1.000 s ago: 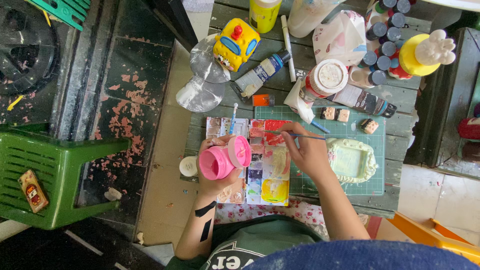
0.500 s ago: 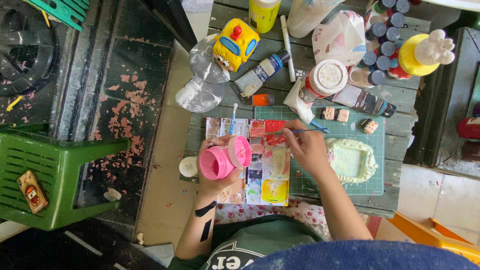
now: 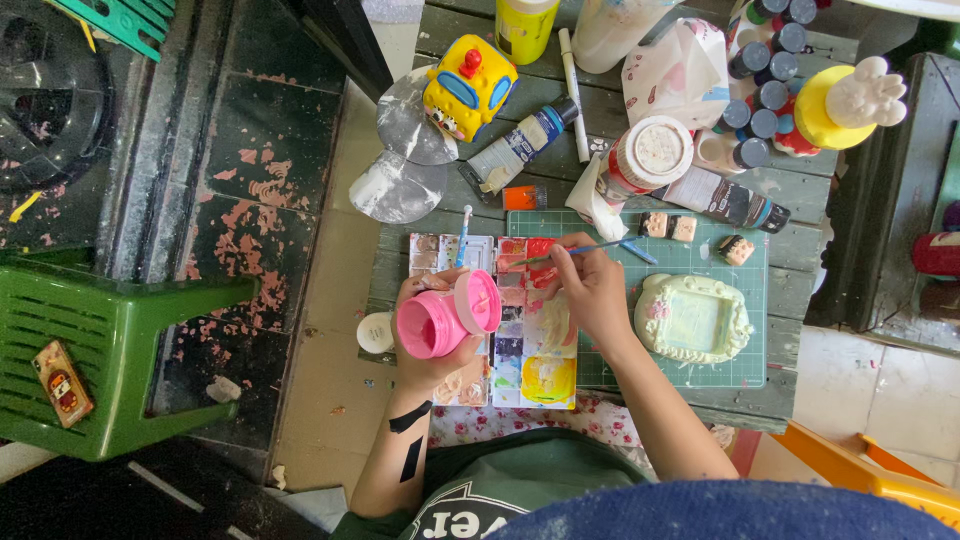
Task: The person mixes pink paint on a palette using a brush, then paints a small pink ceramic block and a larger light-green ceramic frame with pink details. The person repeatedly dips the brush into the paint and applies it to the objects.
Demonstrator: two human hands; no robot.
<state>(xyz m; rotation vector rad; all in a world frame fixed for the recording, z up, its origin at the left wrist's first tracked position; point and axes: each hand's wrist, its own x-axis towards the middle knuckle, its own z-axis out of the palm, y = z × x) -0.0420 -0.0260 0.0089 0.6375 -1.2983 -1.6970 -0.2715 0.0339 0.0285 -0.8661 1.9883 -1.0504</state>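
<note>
My left hand [image 3: 428, 352] grips a pink jar of paint [image 3: 446, 318], tilted with its open mouth toward the right, over a paint-stained palette [image 3: 505, 365]. My right hand [image 3: 590, 290] holds a thin brush [image 3: 575, 251] whose tip rests on the red wells at the palette's top. A pale green and cream frame-shaped figure [image 3: 695, 320] lies to the right on a green cutting mat [image 3: 745, 365].
Paint tubes [image 3: 522, 143], a white-lidded jar [image 3: 645, 155], small bottles [image 3: 765, 95], a yellow toy bus [image 3: 468, 88] and a yellow-and-white figure [image 3: 845, 100] crowd the far side of the table. A green plastic stool [image 3: 110, 345] stands on the floor at left.
My right hand has shifted slightly with the brush over the red wells. The left hand and pink jar have stayed put.
</note>
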